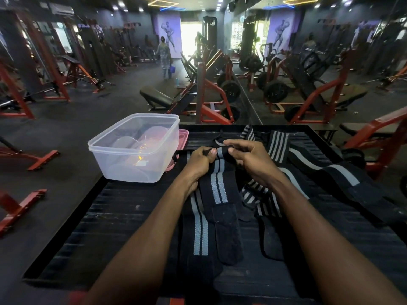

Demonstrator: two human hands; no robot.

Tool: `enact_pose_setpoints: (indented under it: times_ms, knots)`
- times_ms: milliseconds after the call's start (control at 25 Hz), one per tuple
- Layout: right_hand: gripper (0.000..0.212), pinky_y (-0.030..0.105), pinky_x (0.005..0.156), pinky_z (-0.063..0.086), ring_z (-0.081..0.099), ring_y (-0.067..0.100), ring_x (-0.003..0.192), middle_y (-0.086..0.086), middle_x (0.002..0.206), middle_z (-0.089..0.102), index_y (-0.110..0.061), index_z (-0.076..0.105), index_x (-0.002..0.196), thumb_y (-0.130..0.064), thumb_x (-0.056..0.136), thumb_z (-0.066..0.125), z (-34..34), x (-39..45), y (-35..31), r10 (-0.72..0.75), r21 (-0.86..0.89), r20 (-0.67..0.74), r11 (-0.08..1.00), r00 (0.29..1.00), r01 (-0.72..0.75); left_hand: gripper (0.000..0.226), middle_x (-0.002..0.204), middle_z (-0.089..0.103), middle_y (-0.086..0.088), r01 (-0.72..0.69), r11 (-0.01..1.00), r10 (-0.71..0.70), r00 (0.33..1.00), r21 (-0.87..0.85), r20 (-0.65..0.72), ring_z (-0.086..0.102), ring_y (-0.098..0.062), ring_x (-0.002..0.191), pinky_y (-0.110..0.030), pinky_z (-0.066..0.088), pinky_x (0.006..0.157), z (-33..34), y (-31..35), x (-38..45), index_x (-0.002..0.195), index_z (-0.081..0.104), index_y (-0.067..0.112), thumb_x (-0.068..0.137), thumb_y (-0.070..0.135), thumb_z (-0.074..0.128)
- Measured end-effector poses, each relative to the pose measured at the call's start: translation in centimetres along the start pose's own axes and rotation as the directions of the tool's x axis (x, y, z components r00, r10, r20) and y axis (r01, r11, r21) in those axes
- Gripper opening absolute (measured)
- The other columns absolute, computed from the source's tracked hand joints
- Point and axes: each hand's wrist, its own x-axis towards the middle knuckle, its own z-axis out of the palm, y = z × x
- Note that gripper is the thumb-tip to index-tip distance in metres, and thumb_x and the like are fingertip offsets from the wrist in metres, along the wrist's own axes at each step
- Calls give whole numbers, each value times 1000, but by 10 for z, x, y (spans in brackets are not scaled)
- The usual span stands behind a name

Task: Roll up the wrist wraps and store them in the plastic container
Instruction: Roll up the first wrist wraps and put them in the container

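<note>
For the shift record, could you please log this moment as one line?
stage: rolling starts | left hand: grips wrist wrap end | right hand: pinches same wrap | plastic container: open, no wraps inside

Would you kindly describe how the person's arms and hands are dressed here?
Both forearms are bare right to the bottom edge of the picture, with no sleeves showing. The left hand and the right hand wear no gloves, and no rings, watch or bands show.

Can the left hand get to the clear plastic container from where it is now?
Probably yes. The clear plastic container stands open-topped just left of the left hand, with nothing between them. But that hand's grip is on the black wrist wrap with grey stripes, shared with the right hand.
</note>
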Motion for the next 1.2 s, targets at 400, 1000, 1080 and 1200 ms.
enact_pose_setpoints:
  times_ms: [400, 1000, 1080, 1200]
  knots:
    - [26, 50, 105, 50, 66, 36, 114, 17, 112, 74, -8, 76, 109, 1, 98, 54, 4, 3, 3, 148, 184, -31, 973, 988, -140, 9, 106, 68, -8, -9, 1000, 10, 999, -3, 32, 63, -25, 105, -46, 48, 105, -5, -3, 5, 100, 63, 21, 101, 22, 54]
    - [25, 43, 99, 55, 71, 25, 103, 10, 104, 76, -7, 76, 105, 7, 85, 70, 1, 4, 8, -39, -50, -124, 998, 992, 33, 13, 98, 76, -12, 8, 965, 5, 999, -260, 52, 72, -27, 91, -40, 57, 88, 1, 1, -3, 98, 74, 13, 85, 14, 75]
    - [28, 43, 97, 56, 71, 29, 105, 15, 106, 75, -9, 76, 104, 9, 83, 70, 0, 2, 5, -7, -12, -103, 1000, 995, 6, 11, 97, 77, -11, 9, 978, -11, 1000, -207, -8, 71, -30, 90, -42, 55, 87, 0, 0, 0, 87, 79, 18, 85, 29, 76]
    - [20, 45, 91, 55, 69, 31, 99, 21, 107, 74, -14, 77, 103, -7, 84, 77, -2, 3, 6, 163, 111, -15, 981, 987, -160, 14, 105, 76, -9, -79, 984, 69, 996, -158, -64, 71, -24, 101, -40, 56, 96, -3, -2, 0, 86, 77, 24, 86, 10, 75]
